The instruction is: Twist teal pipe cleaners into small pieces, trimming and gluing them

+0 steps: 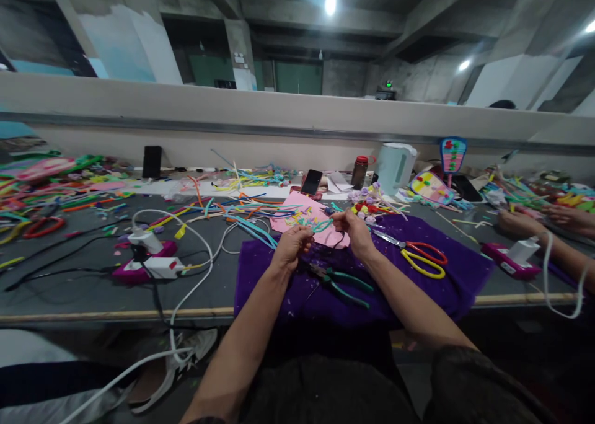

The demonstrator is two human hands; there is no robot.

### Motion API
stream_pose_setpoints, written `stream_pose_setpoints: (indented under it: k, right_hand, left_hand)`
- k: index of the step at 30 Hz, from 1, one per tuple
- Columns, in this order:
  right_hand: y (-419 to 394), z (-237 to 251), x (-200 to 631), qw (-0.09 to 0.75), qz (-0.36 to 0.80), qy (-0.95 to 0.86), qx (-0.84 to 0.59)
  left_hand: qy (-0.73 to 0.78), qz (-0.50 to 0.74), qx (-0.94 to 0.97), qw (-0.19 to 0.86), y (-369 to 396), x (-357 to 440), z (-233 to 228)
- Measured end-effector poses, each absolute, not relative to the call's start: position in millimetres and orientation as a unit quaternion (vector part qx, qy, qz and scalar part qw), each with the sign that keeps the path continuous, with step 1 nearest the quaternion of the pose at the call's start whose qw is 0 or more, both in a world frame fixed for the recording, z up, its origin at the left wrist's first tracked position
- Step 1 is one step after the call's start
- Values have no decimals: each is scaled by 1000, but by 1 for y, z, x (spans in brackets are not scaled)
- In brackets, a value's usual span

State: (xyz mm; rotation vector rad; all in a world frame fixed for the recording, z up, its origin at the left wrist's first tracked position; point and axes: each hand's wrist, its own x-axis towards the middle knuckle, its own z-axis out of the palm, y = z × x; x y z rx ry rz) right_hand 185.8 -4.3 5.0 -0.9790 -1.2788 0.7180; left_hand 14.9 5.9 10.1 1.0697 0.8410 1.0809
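A long grey counter [69,287] runs across the view, strewn with coloured pipe cleaners and offcuts. On its near edge lies a purple cloth [446,281], spread under the person's forearms. A pink sheet [302,213] lies just beyond the cloth. To the left sits a pink-and-white glue gun [149,260] with its white cable looping off the counter edge. A white kettle [394,167] stands at the back wall, with a dark phone [312,181] propped near it. On the cloth to the right lie scissors [421,256] with red and yellow handles; nearer the person lie green-handled pliers [341,281]. Both hands are raised above the cloth: the left hand [292,245] and the right hand [356,229] are each closed on an end of a teal pipe cleaner [320,225], which spans the gap between them. A co-worker's hand [515,222] rests on the counter at far right.
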Motion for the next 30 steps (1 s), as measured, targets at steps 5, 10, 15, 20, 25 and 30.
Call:
stream_pose_setpoints:
  k: [5, 10, 15, 20, 25, 30]
  right_hand:
    - [-13, 3, 178, 593, 113, -680, -415]
    - [-18, 6, 175, 506, -84, -767, -385]
    - [-14, 4, 180, 443, -133, -800, -383]
    - [-14, 4, 179, 443, -146, -808, -361]
    - [-19, 8, 174, 445, -118, -807, -370]
    - [-26, 16, 168, 481, 12, -757, -443]
  left_hand:
    - [329, 461, 434, 701, 9, 13, 9]
    - [320, 419, 457, 716, 7, 14, 6]
    - [323, 396, 485, 710, 6, 14, 5]
    - [332, 398, 493, 699, 4, 14, 8]
    - [332, 390, 512, 690, 2, 15, 8]
    - [317, 477, 598, 561, -5, 20, 8]
